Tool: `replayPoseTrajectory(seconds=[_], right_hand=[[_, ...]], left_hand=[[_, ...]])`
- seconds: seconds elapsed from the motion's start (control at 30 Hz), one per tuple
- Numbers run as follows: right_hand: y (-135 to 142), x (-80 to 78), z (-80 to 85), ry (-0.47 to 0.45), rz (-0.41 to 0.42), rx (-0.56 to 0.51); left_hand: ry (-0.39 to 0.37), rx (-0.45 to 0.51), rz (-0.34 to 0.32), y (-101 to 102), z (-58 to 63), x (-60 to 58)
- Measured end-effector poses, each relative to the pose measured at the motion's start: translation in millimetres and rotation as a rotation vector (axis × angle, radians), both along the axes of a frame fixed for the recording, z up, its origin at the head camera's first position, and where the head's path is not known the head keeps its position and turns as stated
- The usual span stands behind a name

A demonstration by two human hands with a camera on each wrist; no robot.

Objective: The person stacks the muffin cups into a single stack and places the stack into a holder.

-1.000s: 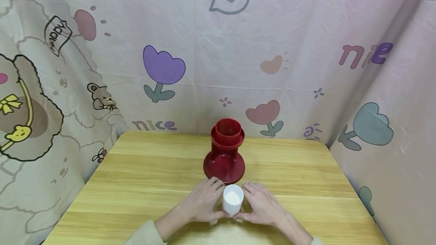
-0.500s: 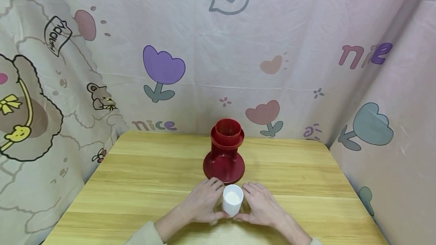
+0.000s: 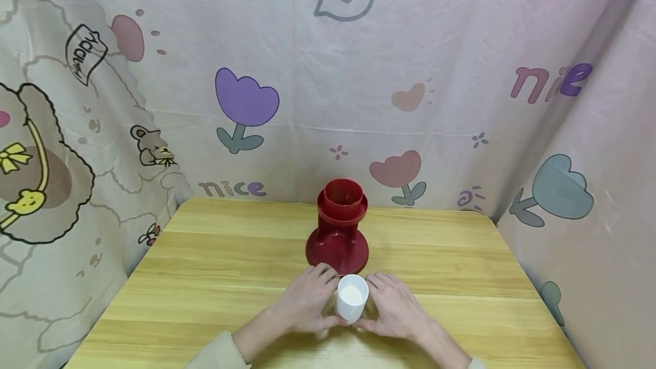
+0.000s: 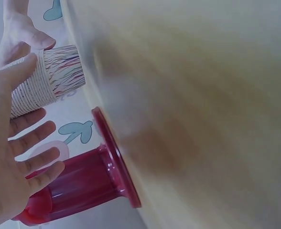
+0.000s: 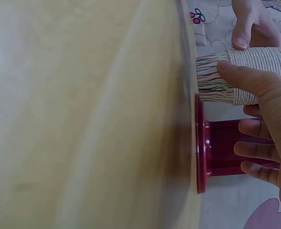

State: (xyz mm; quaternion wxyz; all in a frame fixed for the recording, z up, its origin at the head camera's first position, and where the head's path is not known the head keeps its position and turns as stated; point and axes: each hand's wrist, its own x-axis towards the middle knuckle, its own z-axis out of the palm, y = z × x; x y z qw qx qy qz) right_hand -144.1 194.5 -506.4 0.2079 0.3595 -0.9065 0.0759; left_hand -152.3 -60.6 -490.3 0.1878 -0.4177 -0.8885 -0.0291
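Note:
A white cup (image 3: 351,307) stands between my two hands at the near middle of the table, its mouth facing up. The wrist views show ridged white cord wound round its upper part (image 4: 33,93) and wavy coloured lines on the lower part (image 5: 212,78). My left hand (image 3: 306,300) holds it from the left, thumb in front and index finger at the far side; the other fingers are spread apart. From the right, my right hand (image 3: 393,307) grips it in the same way. Whether the cup's base touches the table is unclear.
Just behind the cup stands a glossy red stand (image 3: 337,252) with a round base and a wide-rimmed open top. The wooden table (image 3: 230,249) runs back to a printed curtain (image 3: 328,101), which also hangs on both sides.
The cup has shifted very slightly away from me and to the right, its rim higher in the head view. Both hands keep hold of it. The red stand has not moved.

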Motion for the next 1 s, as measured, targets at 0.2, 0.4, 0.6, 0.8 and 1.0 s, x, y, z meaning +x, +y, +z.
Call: replayPoseTrajectory(seconds=[0.2, 0.4, 0.6, 0.8, 1.0], right_hand=[[1, -1.6, 11.7, 0.017, 0.006, -0.009], [1, -6.6, 23.7, 0.066, 0.027, -0.029], [2, -9.7, 35.1, 0.098, 0.054, -0.036], [0, -12.6, 46.5, 0.130, 0.065, -0.038], [-2, -15.8, 60.1, 0.146, 0.087, -0.049]], left_hand=[[0.019, 0.013, -0.008, 0, 10.1, -3.0], [0.121, 0.051, -0.032, 0, 21.0, -6.9], [0.147, 0.056, -0.038, 0, 31.1, -9.8], [0.174, 0.060, -0.043, -2, 42.8, -12.2], [0.222, 0.072, -0.073, -5, 55.4, -14.6]])
